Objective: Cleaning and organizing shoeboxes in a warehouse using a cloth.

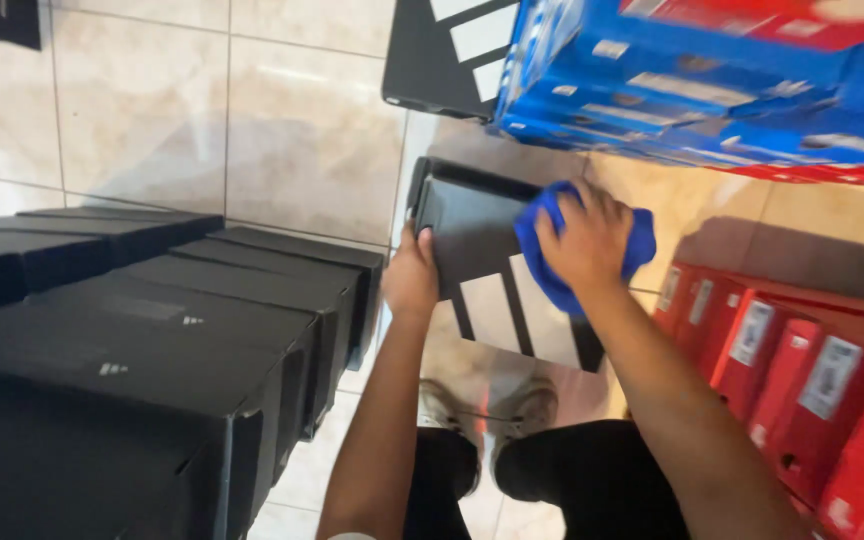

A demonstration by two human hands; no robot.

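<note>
— What are the hands doing, seen from the head camera?

— The left hand (pixel 410 275) grips the left edge of a black box with white stripes (pixel 492 280), fingers closed on it. The right hand (pixel 584 245) presses a blue cloth (pixel 542 235) flat against the box's top, fingers closed over the cloth.

— Where is the box?

— Held up above the tiled floor (pixel 252 120), over the person's shoes (pixel 487 410). A row of black boxes (pixel 152 340) stands on the left, red boxes (pixel 802 380) on the right, blue boxes (pixel 692 90) at the upper right.
</note>
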